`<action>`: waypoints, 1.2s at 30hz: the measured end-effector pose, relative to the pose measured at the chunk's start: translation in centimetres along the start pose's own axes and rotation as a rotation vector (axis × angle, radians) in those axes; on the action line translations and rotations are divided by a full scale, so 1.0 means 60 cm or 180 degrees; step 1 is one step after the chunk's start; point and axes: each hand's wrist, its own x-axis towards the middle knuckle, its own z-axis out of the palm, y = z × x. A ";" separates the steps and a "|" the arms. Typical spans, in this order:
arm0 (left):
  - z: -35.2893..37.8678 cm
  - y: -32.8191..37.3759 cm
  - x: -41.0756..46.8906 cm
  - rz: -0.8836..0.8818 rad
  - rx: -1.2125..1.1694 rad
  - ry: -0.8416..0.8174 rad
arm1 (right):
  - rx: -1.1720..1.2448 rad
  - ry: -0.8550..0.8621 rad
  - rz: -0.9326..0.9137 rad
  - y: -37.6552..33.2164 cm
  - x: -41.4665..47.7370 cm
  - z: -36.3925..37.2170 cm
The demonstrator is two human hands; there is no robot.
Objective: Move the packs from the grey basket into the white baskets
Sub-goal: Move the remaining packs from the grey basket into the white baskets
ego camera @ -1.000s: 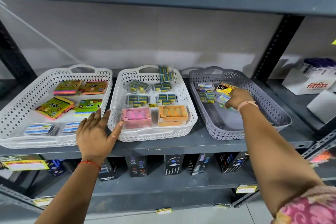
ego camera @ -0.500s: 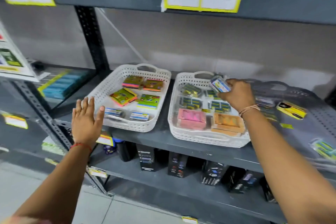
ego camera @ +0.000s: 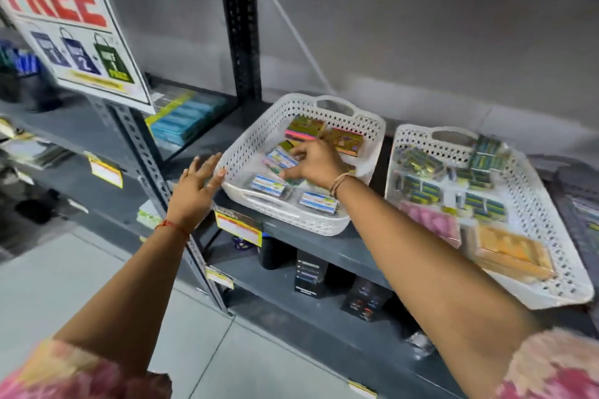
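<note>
Two white baskets on shelf; grey basket point(ego camera: 577, 201) barely visible at right edge. Right hand point(ego camera: 312, 160) inside left white basket point(ego camera: 246, 139), pinching blue-white pack point(ego camera: 281, 158). Left hand point(ego camera: 194, 186) spread, empty, touching rim. Risk: pack landing atop neighbours; bare floor remains along left wall.

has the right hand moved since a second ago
Yes. The right hand went leftward from the grey basket, past the middle white basket, into the far-left white basket.

Head view looks down (tilted) close at the shelf point(ego camera: 324, 246).
</note>
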 end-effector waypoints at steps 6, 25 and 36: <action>-0.001 -0.016 0.009 0.0218 0.0096 -0.0063 | -0.0455 -0.0279 -0.0162 -0.018 0.009 0.054; 0.043 0.123 -0.004 0.0981 0.0630 0.0277 | -0.0185 0.1298 -0.0268 0.063 -0.097 -0.056; 0.261 0.308 -0.088 0.1825 0.0741 -0.1058 | -0.0765 0.2057 0.0678 0.344 -0.243 -0.312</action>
